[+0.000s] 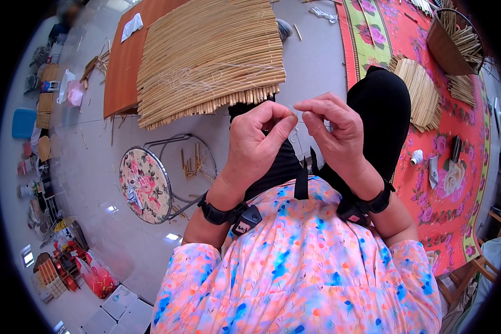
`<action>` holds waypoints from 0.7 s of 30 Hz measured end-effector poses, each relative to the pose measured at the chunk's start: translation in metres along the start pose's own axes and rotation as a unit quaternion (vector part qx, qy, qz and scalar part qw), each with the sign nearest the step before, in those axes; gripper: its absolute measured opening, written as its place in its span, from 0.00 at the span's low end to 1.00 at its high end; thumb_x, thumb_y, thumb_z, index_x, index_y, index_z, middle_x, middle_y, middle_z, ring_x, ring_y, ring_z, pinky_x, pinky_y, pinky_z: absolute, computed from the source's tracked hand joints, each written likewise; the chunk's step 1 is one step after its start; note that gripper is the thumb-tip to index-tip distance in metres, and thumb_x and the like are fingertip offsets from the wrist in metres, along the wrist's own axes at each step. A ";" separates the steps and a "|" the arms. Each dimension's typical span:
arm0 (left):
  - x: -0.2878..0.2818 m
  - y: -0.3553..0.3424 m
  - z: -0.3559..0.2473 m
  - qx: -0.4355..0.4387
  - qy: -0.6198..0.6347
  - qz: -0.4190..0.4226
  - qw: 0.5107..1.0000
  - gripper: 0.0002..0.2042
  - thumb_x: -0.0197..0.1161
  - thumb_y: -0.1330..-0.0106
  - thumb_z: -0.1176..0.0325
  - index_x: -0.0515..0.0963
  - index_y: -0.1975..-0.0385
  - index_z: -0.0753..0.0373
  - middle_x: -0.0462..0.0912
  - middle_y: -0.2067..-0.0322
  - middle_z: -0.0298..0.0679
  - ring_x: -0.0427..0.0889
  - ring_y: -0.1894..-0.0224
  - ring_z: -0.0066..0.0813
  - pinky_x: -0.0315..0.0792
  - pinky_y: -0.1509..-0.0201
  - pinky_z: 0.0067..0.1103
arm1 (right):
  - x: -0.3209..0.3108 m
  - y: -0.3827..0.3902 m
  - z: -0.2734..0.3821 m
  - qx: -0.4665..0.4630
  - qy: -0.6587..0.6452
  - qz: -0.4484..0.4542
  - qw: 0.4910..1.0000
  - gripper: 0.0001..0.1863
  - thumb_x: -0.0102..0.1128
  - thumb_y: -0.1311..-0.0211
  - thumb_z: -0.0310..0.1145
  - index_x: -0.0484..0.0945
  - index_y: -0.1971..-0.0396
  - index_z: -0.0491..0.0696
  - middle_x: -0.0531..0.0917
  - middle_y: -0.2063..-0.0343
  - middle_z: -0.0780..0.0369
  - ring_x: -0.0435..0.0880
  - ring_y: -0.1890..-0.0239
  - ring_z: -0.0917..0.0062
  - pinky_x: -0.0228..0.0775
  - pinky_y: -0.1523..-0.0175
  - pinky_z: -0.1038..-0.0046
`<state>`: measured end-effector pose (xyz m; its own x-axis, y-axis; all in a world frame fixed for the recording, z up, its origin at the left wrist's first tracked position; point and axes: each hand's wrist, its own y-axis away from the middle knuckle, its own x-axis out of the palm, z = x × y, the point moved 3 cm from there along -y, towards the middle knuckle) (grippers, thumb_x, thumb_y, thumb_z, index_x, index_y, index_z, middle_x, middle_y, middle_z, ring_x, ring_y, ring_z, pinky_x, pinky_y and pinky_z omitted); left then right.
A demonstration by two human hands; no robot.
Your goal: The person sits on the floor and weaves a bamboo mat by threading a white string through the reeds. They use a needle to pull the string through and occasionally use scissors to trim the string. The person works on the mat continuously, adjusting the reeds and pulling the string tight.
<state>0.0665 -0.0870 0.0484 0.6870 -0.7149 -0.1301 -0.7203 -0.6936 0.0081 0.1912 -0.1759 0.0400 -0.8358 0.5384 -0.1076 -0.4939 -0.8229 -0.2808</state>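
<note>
Above my lap, my left hand [263, 136] and my right hand [335, 131] meet almost fingertip to fingertip, each with thumb and forefinger pinched. A pale, thin thread [295, 135] shows at the fingertips and hangs in loops just below them. Whether anything else small sits in the pinch, I cannot make out. Just beyond my left hand lies a mat of thin reed sticks [211, 50], laid side by side, with loose white thread tangled over its near part. Its near edge overhangs the table.
The mat rests on a reddish-brown table [122, 72]. At left stands a round flowered stool [145, 186] with thread on its seat. On the right, a red flowered cloth [428, 222] bears a bundle of reeds [417, 92], a small white spool [416, 157] and a basket of sticks [453, 44].
</note>
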 end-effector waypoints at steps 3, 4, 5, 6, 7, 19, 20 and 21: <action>0.000 0.000 0.000 -0.006 0.007 0.010 1.000 0.06 0.60 0.40 0.72 0.76 0.73 0.69 0.75 0.82 0.30 0.70 0.79 0.11 0.65 0.76 0.13 | 0.000 -0.001 0.002 -0.036 0.006 0.012 0.999 0.08 0.61 0.48 0.21 0.81 0.66 0.44 0.78 0.74 0.63 0.78 0.73 0.85 0.70 0.69 0.84; 0.000 0.000 0.000 -0.006 0.010 0.014 1.000 0.06 0.60 0.40 0.72 0.76 0.73 0.69 0.75 0.82 0.30 0.70 0.79 0.11 0.65 0.76 0.13 | 0.000 -0.001 0.001 -0.040 0.001 0.013 0.999 0.07 0.61 0.48 0.21 0.81 0.67 0.44 0.78 0.74 0.63 0.78 0.74 0.85 0.69 0.70 0.84; 0.000 0.000 0.000 -0.005 0.012 0.018 1.000 0.06 0.60 0.40 0.72 0.76 0.73 0.69 0.75 0.82 0.30 0.70 0.79 0.11 0.65 0.76 0.13 | 0.001 -0.001 0.001 -0.044 -0.005 0.013 0.999 0.06 0.61 0.48 0.22 0.81 0.68 0.44 0.78 0.74 0.63 0.77 0.75 0.85 0.69 0.71 0.84; 0.000 0.000 0.000 -0.005 0.014 0.022 1.000 0.06 0.60 0.40 0.72 0.76 0.73 0.69 0.75 0.82 0.30 0.70 0.79 0.11 0.65 0.76 0.13 | 0.001 -0.001 0.000 -0.049 -0.010 0.013 0.999 0.06 0.61 0.48 0.22 0.80 0.69 0.43 0.78 0.75 0.63 0.77 0.75 0.85 0.69 0.71 0.83; 0.001 0.000 -0.001 -0.007 0.023 0.027 0.999 0.06 0.60 0.40 0.72 0.76 0.73 0.69 0.75 0.82 0.31 0.70 0.79 0.11 0.65 0.76 0.13 | 0.001 -0.001 -0.001 -0.038 0.000 0.016 0.999 0.04 0.61 0.48 0.22 0.79 0.70 0.43 0.77 0.75 0.63 0.77 0.76 0.83 0.68 0.72 0.82; 0.003 0.002 0.000 0.011 -0.044 0.064 0.997 0.05 0.59 0.37 0.71 0.75 0.71 0.67 0.72 0.80 0.25 0.65 0.79 0.08 0.58 0.78 0.09 | 0.004 -0.001 0.001 -0.118 0.194 0.016 0.974 0.05 0.54 0.43 0.28 0.71 0.75 0.45 0.72 0.79 0.58 0.72 0.82 0.62 0.64 0.78 0.70; 0.003 0.002 0.000 0.018 -0.049 0.065 0.997 0.05 0.59 0.37 0.71 0.74 0.71 0.67 0.71 0.81 0.25 0.65 0.79 0.08 0.58 0.78 0.09 | 0.003 -0.001 0.001 -0.114 0.206 0.027 0.971 0.05 0.54 0.42 0.29 0.71 0.75 0.45 0.72 0.79 0.58 0.72 0.82 0.61 0.63 0.78 0.69; 0.003 0.002 -0.001 0.024 -0.055 0.066 0.996 0.05 0.59 0.37 0.71 0.74 0.71 0.67 0.71 0.81 0.25 0.65 0.79 0.08 0.59 0.78 0.09 | 0.002 0.000 0.000 -0.110 0.219 0.038 0.969 0.06 0.54 0.42 0.29 0.71 0.76 0.45 0.72 0.80 0.58 0.72 0.82 0.61 0.63 0.78 0.68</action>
<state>0.0675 -0.0907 0.0486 0.5734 -0.7838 -0.2384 -0.8091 -0.5875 -0.0144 0.1894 -0.1743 0.0400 -0.6626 0.5422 -0.5168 -0.3315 -0.8310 -0.4468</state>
